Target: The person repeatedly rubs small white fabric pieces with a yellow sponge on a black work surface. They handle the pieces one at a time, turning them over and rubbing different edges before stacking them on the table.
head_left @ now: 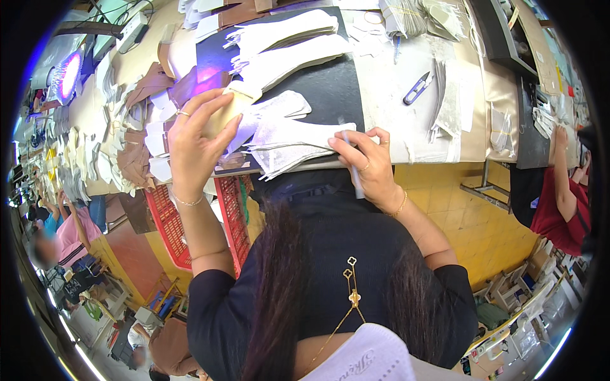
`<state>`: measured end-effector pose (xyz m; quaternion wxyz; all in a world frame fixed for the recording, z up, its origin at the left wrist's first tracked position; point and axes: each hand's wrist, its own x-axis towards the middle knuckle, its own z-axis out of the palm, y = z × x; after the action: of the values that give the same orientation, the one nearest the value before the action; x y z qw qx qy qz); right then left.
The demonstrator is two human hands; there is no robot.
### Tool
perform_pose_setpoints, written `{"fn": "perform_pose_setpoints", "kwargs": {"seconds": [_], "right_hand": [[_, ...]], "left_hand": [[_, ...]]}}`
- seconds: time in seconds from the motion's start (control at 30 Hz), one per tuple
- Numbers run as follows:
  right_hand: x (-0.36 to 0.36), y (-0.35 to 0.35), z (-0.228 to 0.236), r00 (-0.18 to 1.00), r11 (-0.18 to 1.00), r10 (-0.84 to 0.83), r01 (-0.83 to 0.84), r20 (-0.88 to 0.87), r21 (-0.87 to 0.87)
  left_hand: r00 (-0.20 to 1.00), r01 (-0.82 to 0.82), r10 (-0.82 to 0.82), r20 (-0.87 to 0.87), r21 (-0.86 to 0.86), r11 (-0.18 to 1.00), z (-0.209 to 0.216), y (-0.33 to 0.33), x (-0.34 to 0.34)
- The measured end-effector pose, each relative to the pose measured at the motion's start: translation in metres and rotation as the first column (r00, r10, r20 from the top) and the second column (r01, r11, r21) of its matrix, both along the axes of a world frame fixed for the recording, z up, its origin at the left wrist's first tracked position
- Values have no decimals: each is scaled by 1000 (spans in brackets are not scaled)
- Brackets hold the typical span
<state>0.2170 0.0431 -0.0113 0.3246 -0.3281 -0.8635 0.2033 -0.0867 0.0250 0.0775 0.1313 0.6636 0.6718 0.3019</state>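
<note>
in the head view, the left hand [194, 136] is above the near left part of a black rectangular mat [324, 76], its grip holding a flat cream-coloured piece [219, 120] between thumb and fingers. the cream piece is over the mat's left side, its upper end next to 2 long, thick stacks of white material [295, 60] with uneven left ends.

the right hand [375, 165] is at the near edge of the mat, its grip pinching a slim translucent rod [358, 184] that slants down across the palm. its fingertips are at the right end of a fanned group of flared white pieces [289, 136], which lies on the mat between the 2 hands; whether they press on it i cannot tell.

the mat lies on a long beige surface [470, 136]. to the right of the mat are small thread snips with dark blue handles [416, 92] and, just beside them, a narrow upright-lying stack of greyish-white pieces [448, 105]. brown flat pieces [135, 159] lie to the left of the left hand. a red plastic basket [170, 225] is below the surface.
</note>
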Motion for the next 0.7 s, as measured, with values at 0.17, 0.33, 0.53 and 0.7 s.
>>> {"fn": "perform_pose_setpoints", "kwargs": {"seconds": [0.17, 0.33, 0.53, 0.7], "right_hand": [[-41, 17, 0, 994, 998, 60, -58, 87, -20], [-55, 22, -2, 963, 986, 136, -109, 235, -123], [-51, 26, -8, 987, 984, 159, -157, 10, -88], [-41, 30, -7, 970, 972, 209, -221, -126, -85]], "left_hand": [[996, -64, 61, 58, 55, 996, 3, -3, -11], [986, -155, 162, -51, 112, 981, 19, -22, -36], [941, -325, 336, -44, 167, 931, 33, -43, -55], [949, -290, 307, -71, 189, 938, 40, -41, -52]]}}
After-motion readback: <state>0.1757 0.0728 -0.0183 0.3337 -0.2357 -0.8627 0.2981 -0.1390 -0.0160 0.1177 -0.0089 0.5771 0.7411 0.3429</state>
